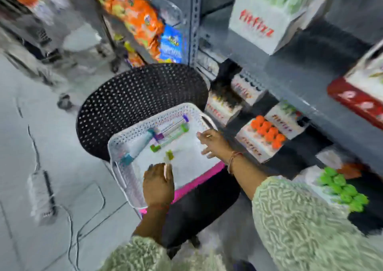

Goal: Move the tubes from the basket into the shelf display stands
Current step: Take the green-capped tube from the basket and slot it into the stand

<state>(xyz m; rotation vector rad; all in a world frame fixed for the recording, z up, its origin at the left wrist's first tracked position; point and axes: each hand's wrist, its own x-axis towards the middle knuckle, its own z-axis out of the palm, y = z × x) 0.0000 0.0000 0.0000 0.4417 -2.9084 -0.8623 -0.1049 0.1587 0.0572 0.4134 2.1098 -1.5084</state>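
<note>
Left hand [158, 184] closed on a green-capped tube [168, 158] over the basket [132, 179]. Right hand [213, 143] open, empty, at the basket's far side. Other tubes [165, 135] inside.

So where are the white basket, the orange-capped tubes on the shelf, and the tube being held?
white basket [124, 146]: head view, left rim.
orange-capped tubes [268, 133]: head view, caps.
held tube [168, 160]: head view, green-capped end above left hand [158, 185].
</note>
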